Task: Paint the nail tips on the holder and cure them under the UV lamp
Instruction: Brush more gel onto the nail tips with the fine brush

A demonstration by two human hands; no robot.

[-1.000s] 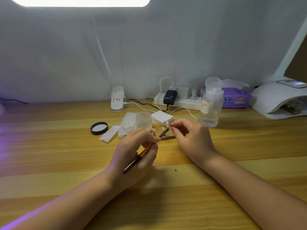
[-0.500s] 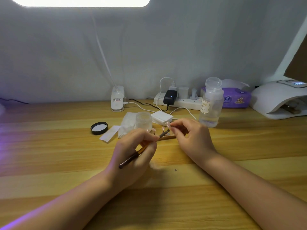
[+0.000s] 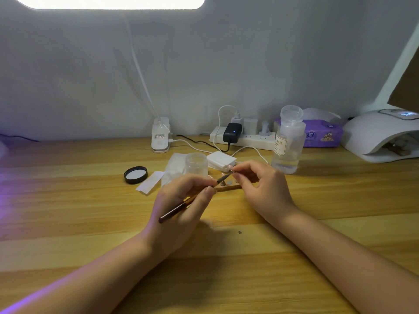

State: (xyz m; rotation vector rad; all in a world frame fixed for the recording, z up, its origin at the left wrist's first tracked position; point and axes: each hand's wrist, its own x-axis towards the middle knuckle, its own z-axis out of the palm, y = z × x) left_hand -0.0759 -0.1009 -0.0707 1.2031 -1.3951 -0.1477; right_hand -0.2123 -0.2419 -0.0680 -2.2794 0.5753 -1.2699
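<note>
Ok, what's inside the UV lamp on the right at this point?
Under the UV lamp's hood, a brownish object lies in the opening, possibly another holder. Whether it carries nail tips cannot be told; the hood and frame edge hide the rest of the interior.

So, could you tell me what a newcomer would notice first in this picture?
Probably the two hands at the centre of the wooden desk: the left hand holds a thin brush to a nail tip pinched by the right hand. Next, the white UV lamp at the far right.
</note>
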